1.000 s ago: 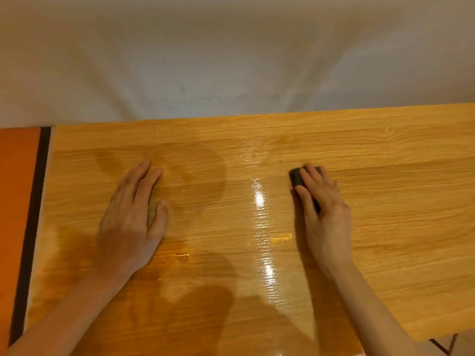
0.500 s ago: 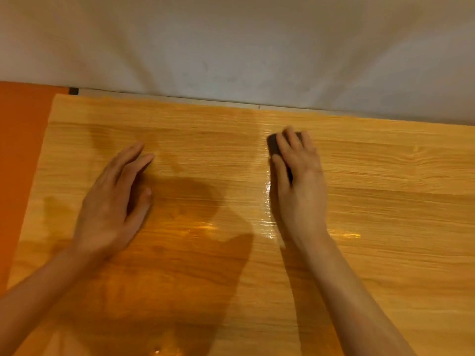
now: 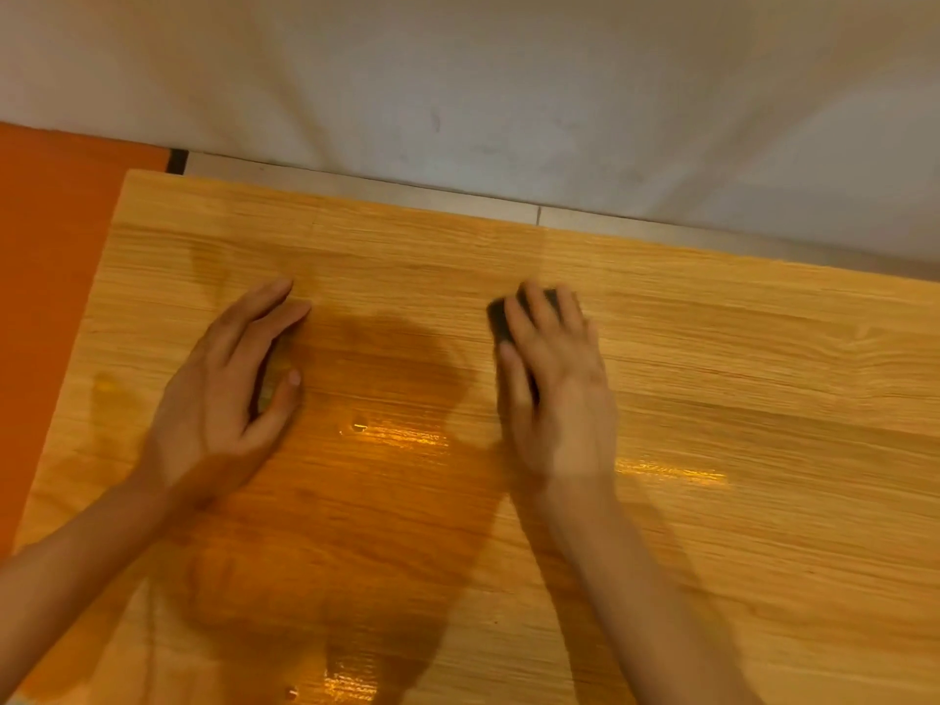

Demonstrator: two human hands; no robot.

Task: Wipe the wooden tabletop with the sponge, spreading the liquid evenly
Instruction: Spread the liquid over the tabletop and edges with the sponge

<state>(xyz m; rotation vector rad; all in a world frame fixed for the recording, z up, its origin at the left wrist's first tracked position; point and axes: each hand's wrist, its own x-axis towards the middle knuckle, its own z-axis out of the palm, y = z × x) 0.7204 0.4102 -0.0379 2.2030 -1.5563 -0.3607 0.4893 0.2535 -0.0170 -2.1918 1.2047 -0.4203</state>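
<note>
A: Pressing the small dark block of sponge (image 3: 501, 318) flat to the glossy light-oak wooden tabletop (image 3: 737, 379) is the right hand (image 3: 557, 399); fingers curl over the top, thumb along the near-left side, so the hand is closed around the sponge. Only its far-left corner shows. Location: mid-table, toward the far edge.

B: Left hand (image 3: 224, 394)?

A: Loosely open, holding nothing, laid on the wood to the left as a brace, well apart from the sponge.

B: Liquid?

A: Wet sheen patches (image 3: 402, 435) lie nearer the person, between and below the hands. The far strip by the grey wall (image 3: 458, 84) looks drier, in my judgement.

B: Recommendation for the stroke?

A: Keep the sponge face flat, pressure even, passes overlapping and along the grain; draw sheen from the near pools outward. Stop short of the orange surface (image 3: 46, 277) at left.
</note>
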